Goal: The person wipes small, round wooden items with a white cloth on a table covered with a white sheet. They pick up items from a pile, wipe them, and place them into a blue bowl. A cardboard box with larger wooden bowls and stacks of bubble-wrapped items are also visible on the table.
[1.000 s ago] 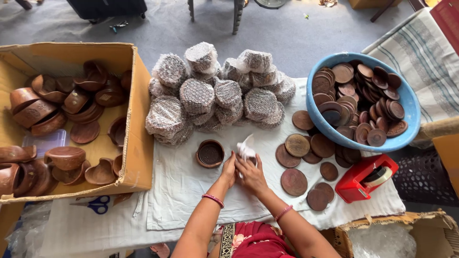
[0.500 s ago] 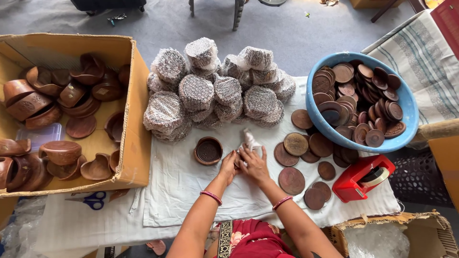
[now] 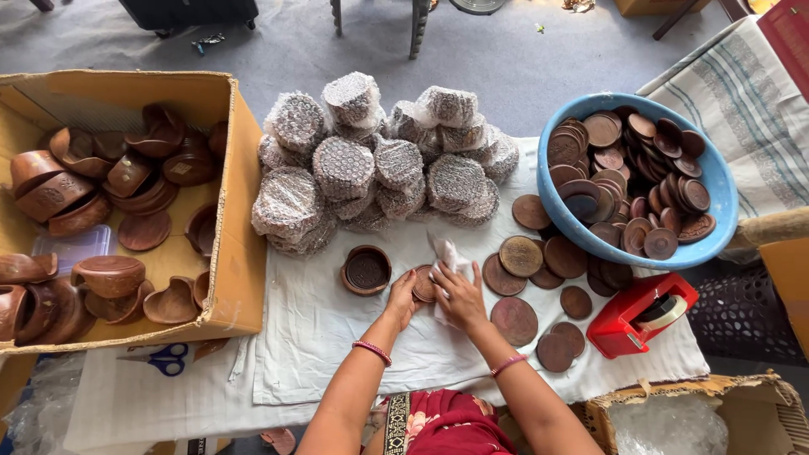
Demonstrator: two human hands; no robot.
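At the centre of the frame, the left hand (image 3: 401, 297) pinches a small round brown clay lid (image 3: 424, 284) in its grip, while the right hand (image 3: 459, 295) presses a crumpled white cloth (image 3: 447, 255) against it. This looks like wiping or wrapping the lid above the white sheet on the bench (image 3: 337, 337). Next, the lid likely needs turning against the cloth, beside the brown round clay cup (image 3: 366, 270).

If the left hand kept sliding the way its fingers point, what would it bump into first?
The left hand points up the cloth, so it would probably first meet the brown disc at its fingertips, then the wrapped bundles behind.
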